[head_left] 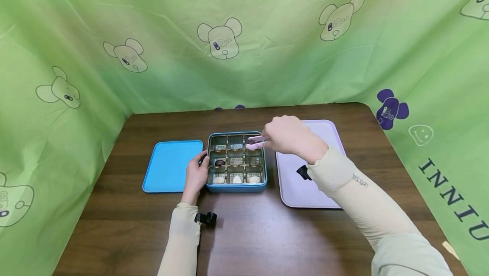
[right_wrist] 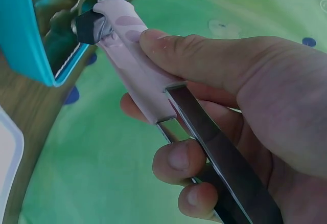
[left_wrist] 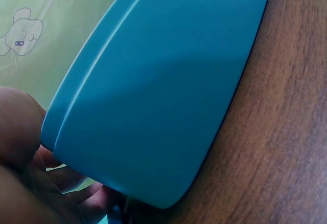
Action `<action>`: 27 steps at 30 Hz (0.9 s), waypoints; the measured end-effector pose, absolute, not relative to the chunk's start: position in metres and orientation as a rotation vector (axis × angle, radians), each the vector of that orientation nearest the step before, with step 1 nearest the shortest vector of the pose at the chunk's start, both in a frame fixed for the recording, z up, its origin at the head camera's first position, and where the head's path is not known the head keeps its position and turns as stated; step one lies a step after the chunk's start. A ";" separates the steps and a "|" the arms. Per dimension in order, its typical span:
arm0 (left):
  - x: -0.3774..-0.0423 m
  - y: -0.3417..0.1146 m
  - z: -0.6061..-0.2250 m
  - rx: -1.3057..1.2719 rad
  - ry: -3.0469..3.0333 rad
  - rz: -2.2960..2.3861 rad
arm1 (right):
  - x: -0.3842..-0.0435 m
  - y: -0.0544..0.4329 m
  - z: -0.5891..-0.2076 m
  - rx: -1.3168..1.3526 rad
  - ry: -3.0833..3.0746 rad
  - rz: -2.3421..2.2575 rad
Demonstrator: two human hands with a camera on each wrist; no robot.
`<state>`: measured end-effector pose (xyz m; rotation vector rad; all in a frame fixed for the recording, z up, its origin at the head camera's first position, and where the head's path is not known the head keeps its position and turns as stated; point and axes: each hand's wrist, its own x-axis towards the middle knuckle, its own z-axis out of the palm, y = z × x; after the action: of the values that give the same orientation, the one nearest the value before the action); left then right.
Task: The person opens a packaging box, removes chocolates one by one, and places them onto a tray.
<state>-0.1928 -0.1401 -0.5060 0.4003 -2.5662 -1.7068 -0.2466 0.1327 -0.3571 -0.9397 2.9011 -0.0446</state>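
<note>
A blue tin holds a gold-lined insert with several compartments. Three pale pieces lie in its front row, and a dark chocolate-like piece sits in the middle row's left compartment. My left hand grips the tin's left side; in the left wrist view its thumb and fingers are at one end of the tin. My right hand holds metal tongs with pink tips over the back right compartment. In the right wrist view, the tips pinch a dark chocolate-like piece near the tin's rim.
Left of the tin lies a flat blue lid on the wooden table. To the right is a pale purple tray, partly hidden under my right arm. A green printed curtain hangs behind and at both sides.
</note>
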 end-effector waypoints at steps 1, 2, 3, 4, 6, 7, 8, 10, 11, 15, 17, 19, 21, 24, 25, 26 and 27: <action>-0.193 -0.140 -0.506 0.400 -2.565 -1.708 | -0.247 0.136 -0.356 -0.931 2.905 -0.045; -0.193 -0.140 -0.505 0.400 -2.564 -1.711 | -0.247 0.139 -0.356 -0.922 2.909 -0.041; -0.193 -0.140 -0.505 0.401 -2.565 -1.710 | -0.248 0.143 -0.356 -0.909 2.914 -0.041; -0.193 -0.140 -0.505 0.404 -2.563 -1.714 | -0.249 0.147 -0.355 -0.895 2.914 -0.043; -0.193 -0.140 -0.505 0.403 -2.570 -1.714 | -0.250 0.154 -0.356 -0.868 2.907 -0.045; -0.193 -0.140 -0.505 0.404 -2.571 -1.714 | -0.251 0.157 -0.357 -0.854 2.901 -0.050; -0.193 -0.140 -0.505 0.404 -2.575 -1.709 | -0.252 0.161 -0.357 -0.843 2.892 -0.062; -0.193 -0.140 -0.504 0.407 -2.578 -1.704 | -0.253 0.167 -0.358 -0.812 2.869 -0.085; -0.193 -0.141 -0.504 0.407 -2.578 -1.703 | -0.253 0.170 -0.359 -0.797 2.861 -0.093; -0.193 -0.140 -0.502 0.402 -2.579 -1.702 | -0.254 0.184 -0.363 -0.718 2.847 -0.094; -0.193 -0.139 -0.502 0.402 -2.581 -1.704 | -0.254 0.192 -0.365 -0.691 2.843 -0.079; -0.192 -0.138 -0.502 0.407 -2.581 -1.705 | -0.255 0.200 -0.367 -0.676 2.840 -0.071; -0.192 -0.138 -0.502 0.410 -2.580 -1.708 | -0.256 0.208 -0.368 -0.657 2.848 -0.068; -0.192 -0.137 -0.502 0.411 -2.572 -1.717 | -0.259 0.222 -0.370 -0.616 2.877 -0.071; -0.192 -0.137 -0.502 0.410 -2.571 -1.719 | -0.261 0.226 -0.370 -0.594 2.883 -0.075; -0.192 -0.137 -0.502 0.411 -2.569 -1.720 | -0.262 0.231 -0.370 -0.575 2.889 -0.074; -0.192 -0.136 -0.502 0.410 -2.570 -1.717 | -0.264 0.236 -0.370 -0.555 2.893 -0.071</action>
<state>-0.1920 -0.1361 -0.5022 0.4103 -2.5696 -1.7170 -0.2638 0.2356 -0.3701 -0.5549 2.8931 -0.0714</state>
